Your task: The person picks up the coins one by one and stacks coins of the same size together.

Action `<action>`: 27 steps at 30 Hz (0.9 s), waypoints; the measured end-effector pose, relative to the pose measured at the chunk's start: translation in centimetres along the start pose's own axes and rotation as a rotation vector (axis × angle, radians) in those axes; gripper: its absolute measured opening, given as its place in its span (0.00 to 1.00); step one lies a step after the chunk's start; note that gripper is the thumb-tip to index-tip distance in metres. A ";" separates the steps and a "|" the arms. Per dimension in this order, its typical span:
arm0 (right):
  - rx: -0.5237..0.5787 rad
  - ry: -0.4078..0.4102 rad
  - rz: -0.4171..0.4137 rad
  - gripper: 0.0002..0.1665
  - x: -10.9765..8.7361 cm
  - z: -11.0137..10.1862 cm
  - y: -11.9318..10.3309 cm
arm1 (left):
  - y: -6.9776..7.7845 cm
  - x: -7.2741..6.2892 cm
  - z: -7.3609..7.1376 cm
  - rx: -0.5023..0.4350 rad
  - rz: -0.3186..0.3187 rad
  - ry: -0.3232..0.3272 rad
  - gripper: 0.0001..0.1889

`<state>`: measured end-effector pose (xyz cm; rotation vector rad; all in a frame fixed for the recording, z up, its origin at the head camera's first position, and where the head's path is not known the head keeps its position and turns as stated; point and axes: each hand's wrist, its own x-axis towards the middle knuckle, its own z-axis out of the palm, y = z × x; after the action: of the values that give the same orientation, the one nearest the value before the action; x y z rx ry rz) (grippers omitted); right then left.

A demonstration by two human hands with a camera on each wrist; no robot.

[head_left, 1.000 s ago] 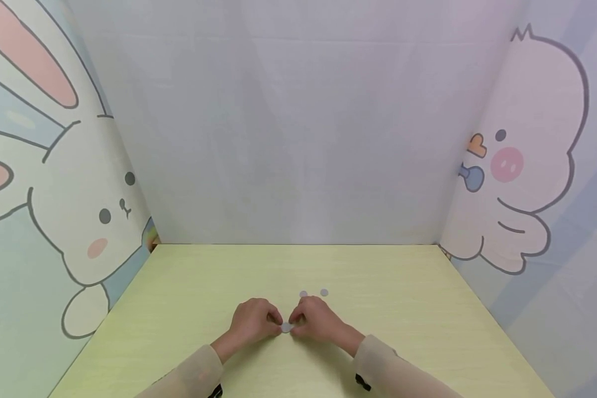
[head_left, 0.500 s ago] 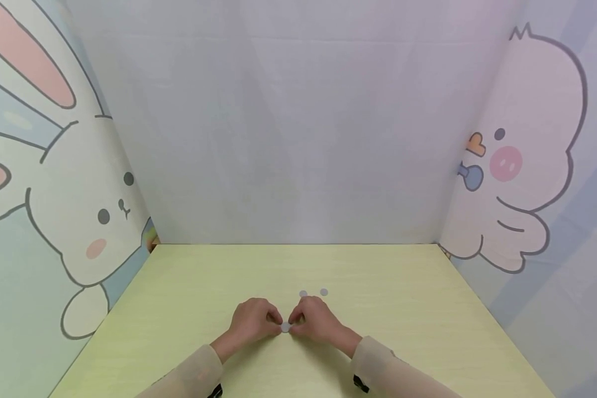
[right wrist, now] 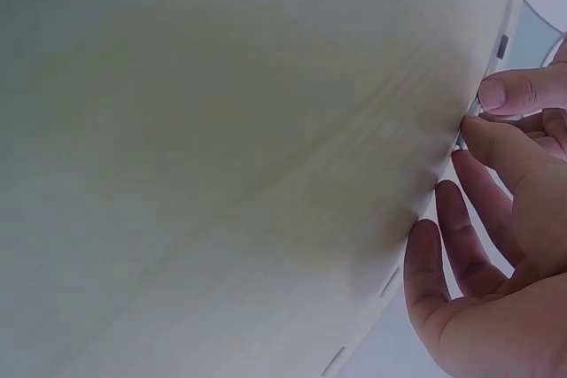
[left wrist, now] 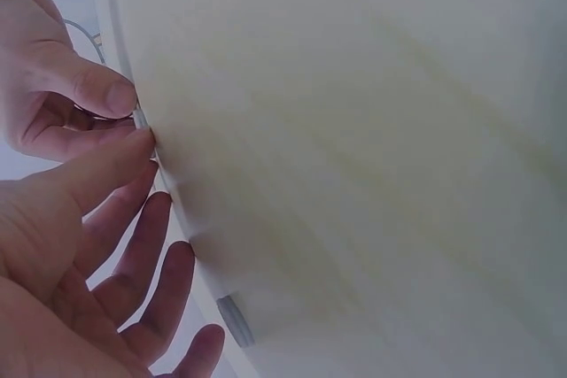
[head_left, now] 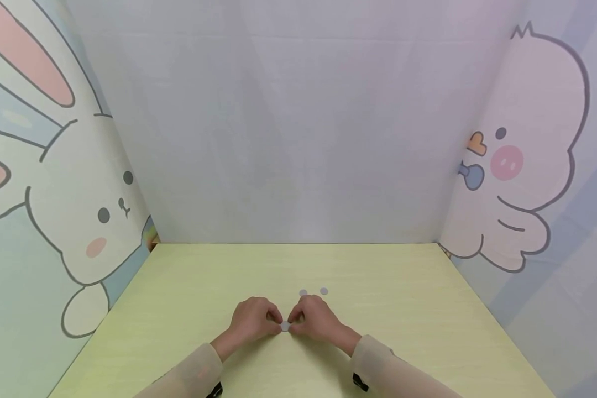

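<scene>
A coin-like grey disc sits on the table between my two hands. Thumb and forefinger of my left hand hold its left edge; those of my right hand hold the right edge. Seen edge-on in the left wrist view, the held disc looks rather thick; whether it is several stacked pieces I cannot tell. The remaining fingers of each hand are spread loosely, tips near the table. Just beyond the right hand lie two more grey discs, one partly covered by that hand, the other in full view.
A thicker grey piece, perhaps a stack, stands by the left hand's fingers, hidden in the head view. The pale yellow table reaches back to a plain curtain. Printed cloths with a rabbit and a chick flank it.
</scene>
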<state>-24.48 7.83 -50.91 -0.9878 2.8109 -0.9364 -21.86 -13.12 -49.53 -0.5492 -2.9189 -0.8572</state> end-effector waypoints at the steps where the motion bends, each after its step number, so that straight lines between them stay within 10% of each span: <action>1: 0.001 0.000 -0.001 0.04 0.0 0.0 0.0 | 0.0 0.0 0.0 0.000 0.002 0.001 0.05; 27: -0.013 0.004 -0.014 0.04 0.0 -0.2 -0.3 | -0.1 -0.1 0.1 0.048 0.044 0.012 0.06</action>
<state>-24.32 7.74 -50.54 -1.0100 2.8204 -0.9244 -21.84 -13.19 -49.66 -0.6007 -2.8968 -0.7797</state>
